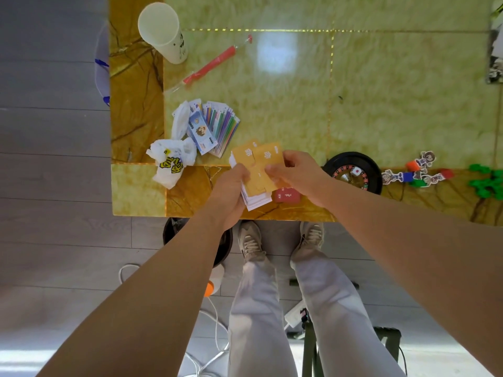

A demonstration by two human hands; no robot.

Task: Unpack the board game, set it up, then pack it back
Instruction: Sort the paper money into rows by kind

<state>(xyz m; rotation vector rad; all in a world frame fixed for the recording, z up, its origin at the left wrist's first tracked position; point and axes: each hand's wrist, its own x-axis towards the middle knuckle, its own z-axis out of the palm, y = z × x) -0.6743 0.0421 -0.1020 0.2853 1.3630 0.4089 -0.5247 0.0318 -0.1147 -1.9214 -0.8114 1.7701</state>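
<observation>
Both hands hold a stack of orange-backed cards (258, 170) just above the near edge of the table. My left hand (231, 191) grips the stack from the left side. My right hand (292, 170) pinches the top cards at their right edge and fans them. A red card pile (287, 195) lies on the table under the stack. A fanned pile of play money and coloured cards (215, 129) lies to the left. A black roulette wheel (353, 171) with a die sits to the right, beside character pawns (416, 170) and green pieces (487, 183).
A white cup (163, 31) stands at the far left of the green and amber marble table (381, 91). A red pen in clear wrap (211, 65) and crumpled plastic bags (171, 159) lie near it. Below the table edge are my legs, shoes, cables and a stool.
</observation>
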